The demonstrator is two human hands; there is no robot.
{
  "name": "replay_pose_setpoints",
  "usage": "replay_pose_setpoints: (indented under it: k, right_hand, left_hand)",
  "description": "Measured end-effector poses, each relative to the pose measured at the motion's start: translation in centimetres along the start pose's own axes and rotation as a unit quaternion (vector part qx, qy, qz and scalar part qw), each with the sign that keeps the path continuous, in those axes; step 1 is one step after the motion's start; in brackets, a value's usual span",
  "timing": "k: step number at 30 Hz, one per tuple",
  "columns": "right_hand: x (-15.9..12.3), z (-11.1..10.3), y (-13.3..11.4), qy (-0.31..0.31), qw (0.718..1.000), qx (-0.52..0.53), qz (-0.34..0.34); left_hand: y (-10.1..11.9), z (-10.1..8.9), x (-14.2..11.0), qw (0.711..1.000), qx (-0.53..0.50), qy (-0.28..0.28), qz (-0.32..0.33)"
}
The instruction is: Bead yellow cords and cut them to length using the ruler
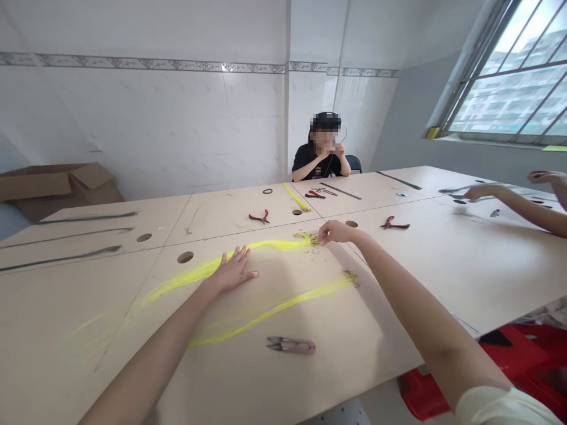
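A bundle of thin bright yellow strands [275, 244] runs across the table, fanning out loosely to the left. My left hand [233, 270] lies on the strands with its fingers spread. At the bundle's right end is a clump of small gold metal pieces [310, 238]. The fingers of my right hand [337, 232] are pinched together at the clump's right edge; what they hold is too small to make out. Nearer me lies a second yellow bundle [283, 307] with its own gold clump [351, 277]. Thread snips [291, 345] with a pink handle lie in front of it.
Red-handled pliers [259, 217] and another pair [394, 224] lie farther back. Dark strand bundles [84, 254] are at left. The table has round holes [185, 257]. A person [321, 159] sits opposite; another person's arm [514, 203] reaches in from the right.
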State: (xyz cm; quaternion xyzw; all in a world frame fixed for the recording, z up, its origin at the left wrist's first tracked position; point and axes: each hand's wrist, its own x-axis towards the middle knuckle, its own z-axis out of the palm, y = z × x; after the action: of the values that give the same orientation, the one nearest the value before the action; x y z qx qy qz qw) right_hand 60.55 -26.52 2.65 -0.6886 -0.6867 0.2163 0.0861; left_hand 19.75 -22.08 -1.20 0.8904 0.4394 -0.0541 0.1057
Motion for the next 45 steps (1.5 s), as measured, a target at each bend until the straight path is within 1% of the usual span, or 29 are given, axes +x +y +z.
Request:
replay_pose_setpoints:
  k: [3,8,12,14,18,23,26,28,31,33,37,40,41,42,44,45]
  right_hand:
    - [-1.1,-1.2,0.0,0.024,1.0,-0.004,-0.005]
    - [-3.2,-2.8,-0.1,0.067,0.997,0.007,-0.038]
    - [-4.4,-3.8,-1.1,0.12,0.989,0.036,-0.074]
    - [-5.0,-4.5,-1.7,0.144,0.985,0.052,-0.08]
    - [-6.8,-6.6,-2.0,0.196,0.975,0.078,-0.067]
    - [-8.7,-8.9,-0.6,0.312,0.946,0.088,-0.007]
    - [-9.0,-9.6,0.0,0.325,0.942,0.088,0.001]
    - [-9.0,-9.9,0.1,0.344,0.935,0.084,0.001]
    - [-9.1,-10.5,0.4,0.402,0.913,0.075,0.015]
    - [-9.2,-11.1,0.6,0.41,0.909,0.073,0.016]
    - [-9.5,-12.1,0.7,0.425,0.902,0.076,0.014]
    - [-9.9,-12.8,1.0,0.436,0.896,0.079,0.026]
    - [-10.2,-13.0,1.2,0.45,0.889,0.081,0.035]
    - [-10.5,-13.2,1.5,0.477,0.874,0.082,0.049]
    - [-11.3,-13.4,2.3,0.553,0.825,0.082,0.085]
    - [-11.7,-13.5,2.7,0.595,0.793,0.082,0.104]
  left_hand:
    - [-0.9,-0.3,0.4,1.0,0.002,0.011,-0.022]
    - [-2.3,-0.7,0.9,0.997,0.002,0.054,-0.063]
    - [-2.4,-0.5,0.8,0.997,-0.006,0.058,-0.05]
    - [-2.5,-0.2,0.8,0.997,-0.009,0.055,-0.047]
    - [-3.4,0.4,0.9,0.996,-0.017,0.054,-0.066]
    - [-4.9,0.9,1.3,0.992,-0.024,0.075,-0.101]
    - [-5.4,0.9,1.7,0.987,-0.027,0.095,-0.124]
    - [-5.4,0.9,2.1,0.983,-0.028,0.111,-0.143]
    - [-4.8,0.8,2.3,0.976,-0.03,0.139,-0.164]
    - [-4.0,0.8,2.2,0.975,-0.032,0.152,-0.16]
    - [-2.5,0.9,1.7,0.978,-0.04,0.157,-0.127]
    - [-2.6,0.9,1.5,0.974,-0.051,0.165,-0.146]
    - [-2.8,0.9,1.4,0.972,-0.055,0.169,-0.157]
    - [-3.0,0.9,1.3,0.969,-0.058,0.173,-0.164]
    - [-3.4,0.8,1.2,0.966,-0.066,0.18,-0.172]
    - [-3.5,0.7,1.1,0.965,-0.07,0.184,-0.174]
